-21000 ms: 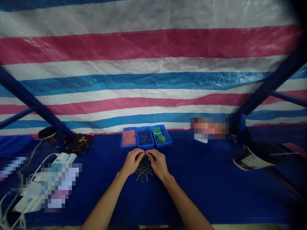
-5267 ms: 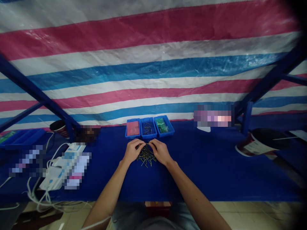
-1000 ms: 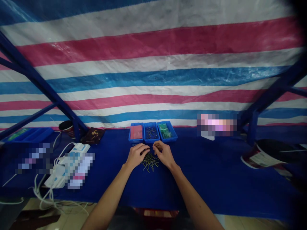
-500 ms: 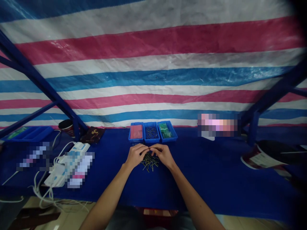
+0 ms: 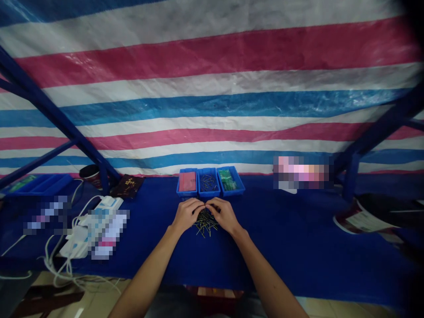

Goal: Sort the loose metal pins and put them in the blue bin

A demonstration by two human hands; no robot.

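the head-worn camera is looking forward and down, facing a striped tarpaulin [image 5: 212,106], with the left hand [image 5: 187,215] and right hand [image 5: 225,215] close below on the blue surface [image 5: 298,247].

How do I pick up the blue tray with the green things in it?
Try the outer rim of the blue tray, coming from the right with your right hand. Its other side sits tight against the middle tray, so fingers probably won't fit there. The right side has open blue table cover, and the raised rim gives you an edge.
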